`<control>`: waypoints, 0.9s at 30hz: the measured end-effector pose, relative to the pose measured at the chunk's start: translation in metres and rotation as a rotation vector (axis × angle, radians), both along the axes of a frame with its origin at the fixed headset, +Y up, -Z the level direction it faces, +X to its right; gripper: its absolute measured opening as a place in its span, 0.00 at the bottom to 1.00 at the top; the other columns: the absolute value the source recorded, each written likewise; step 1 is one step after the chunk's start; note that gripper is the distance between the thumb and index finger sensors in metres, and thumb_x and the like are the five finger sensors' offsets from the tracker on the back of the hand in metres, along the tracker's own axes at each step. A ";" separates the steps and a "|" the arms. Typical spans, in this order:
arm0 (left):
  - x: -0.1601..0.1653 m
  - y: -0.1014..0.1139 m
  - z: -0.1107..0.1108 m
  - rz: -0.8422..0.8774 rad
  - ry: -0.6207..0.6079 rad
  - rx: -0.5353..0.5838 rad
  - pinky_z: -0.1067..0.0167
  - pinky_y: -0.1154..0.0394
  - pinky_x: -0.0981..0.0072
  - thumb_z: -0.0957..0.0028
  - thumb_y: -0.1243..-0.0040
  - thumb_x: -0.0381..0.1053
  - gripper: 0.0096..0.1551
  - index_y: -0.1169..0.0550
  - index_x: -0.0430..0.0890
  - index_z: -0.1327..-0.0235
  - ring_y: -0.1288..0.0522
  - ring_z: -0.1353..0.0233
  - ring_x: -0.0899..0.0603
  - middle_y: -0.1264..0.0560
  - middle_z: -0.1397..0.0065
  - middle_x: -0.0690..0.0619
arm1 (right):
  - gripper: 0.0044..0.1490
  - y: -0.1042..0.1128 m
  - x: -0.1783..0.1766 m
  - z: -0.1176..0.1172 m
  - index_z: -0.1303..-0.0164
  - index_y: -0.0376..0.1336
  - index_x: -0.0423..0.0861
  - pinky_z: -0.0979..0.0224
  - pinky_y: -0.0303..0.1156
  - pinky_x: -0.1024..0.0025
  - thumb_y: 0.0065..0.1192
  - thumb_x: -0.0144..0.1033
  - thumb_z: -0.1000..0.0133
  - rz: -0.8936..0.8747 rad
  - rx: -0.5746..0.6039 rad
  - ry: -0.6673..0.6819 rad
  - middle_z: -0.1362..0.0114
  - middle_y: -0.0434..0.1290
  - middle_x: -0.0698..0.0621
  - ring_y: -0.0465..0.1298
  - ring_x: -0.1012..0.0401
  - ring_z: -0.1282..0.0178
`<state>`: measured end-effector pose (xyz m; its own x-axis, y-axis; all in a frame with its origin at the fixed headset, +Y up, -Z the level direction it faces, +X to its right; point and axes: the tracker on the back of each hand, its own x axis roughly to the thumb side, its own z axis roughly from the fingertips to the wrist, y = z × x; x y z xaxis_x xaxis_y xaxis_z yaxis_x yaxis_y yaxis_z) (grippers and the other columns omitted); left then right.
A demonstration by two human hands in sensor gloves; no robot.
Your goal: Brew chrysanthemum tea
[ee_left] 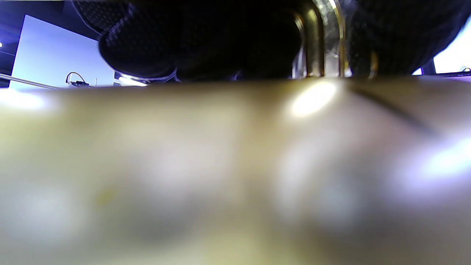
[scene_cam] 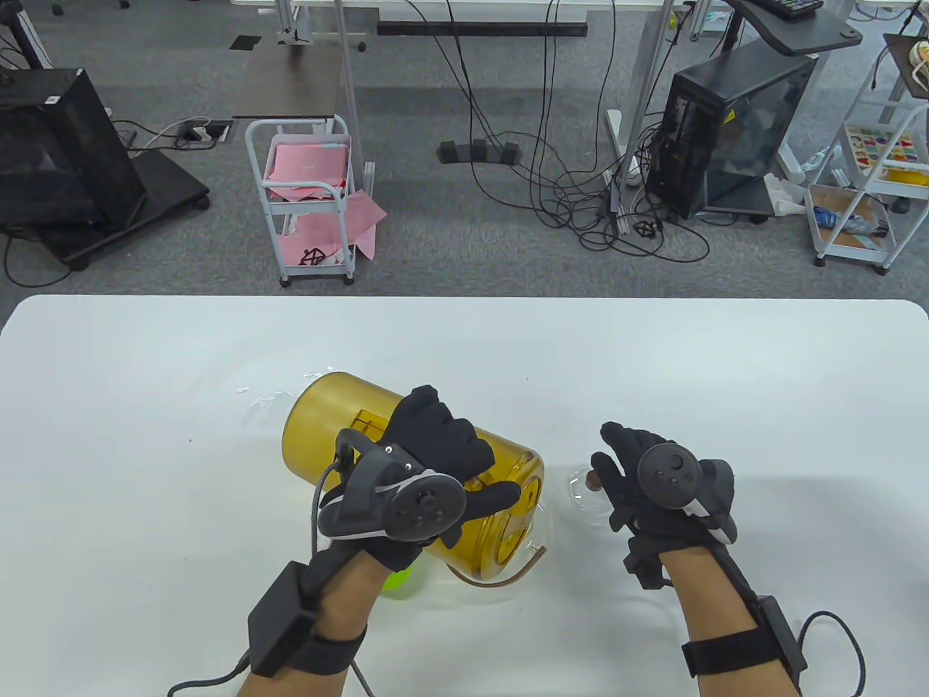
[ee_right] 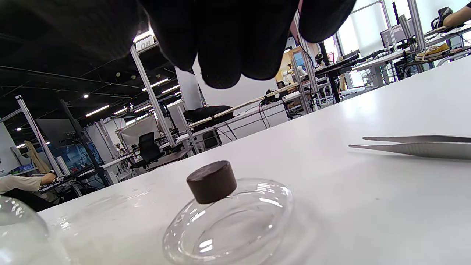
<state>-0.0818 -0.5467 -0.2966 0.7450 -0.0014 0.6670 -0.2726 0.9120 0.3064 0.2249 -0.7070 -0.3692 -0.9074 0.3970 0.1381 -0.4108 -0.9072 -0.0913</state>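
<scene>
My left hand [scene_cam: 457, 450] grips a large amber see-through pitcher [scene_cam: 334, 421] by its handle and holds it tipped on its side, mouth down to the right. The mouth hangs over a clear glass teapot whose brown curved handle [scene_cam: 508, 575] shows below it. In the left wrist view the blurred amber pitcher wall [ee_left: 220, 165] fills the frame, and gloved fingers [ee_left: 147, 44] curl round the handle. A glass lid [ee_right: 235, 224] with a dark round knob [scene_cam: 591, 481] lies on the table. My right hand [scene_cam: 617, 465] hovers just above it, fingers relaxed and apart from it.
Metal tweezers [ee_right: 415, 146] lie on the white table [scene_cam: 762, 377] to the right of the lid. A yellow-green object [scene_cam: 398, 581] peeks out under my left wrist. Clear glints [scene_cam: 268, 398] mark the table behind the pitcher. The teapot's glass wall [ee_right: 18, 224] sits left of the lid.
</scene>
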 end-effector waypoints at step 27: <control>-0.001 0.000 -0.001 0.004 0.000 -0.007 0.26 0.39 0.27 0.51 0.30 0.77 0.28 0.10 0.52 0.70 0.19 0.52 0.37 0.13 0.62 0.50 | 0.38 0.000 -0.001 0.000 0.19 0.59 0.54 0.19 0.56 0.36 0.55 0.60 0.39 0.006 0.000 0.004 0.20 0.66 0.51 0.68 0.46 0.17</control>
<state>-0.0827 -0.5468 -0.2972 0.7448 0.0065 0.6673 -0.2764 0.9131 0.2997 0.2239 -0.7074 -0.3694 -0.9090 0.3919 0.1417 -0.4060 -0.9094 -0.0900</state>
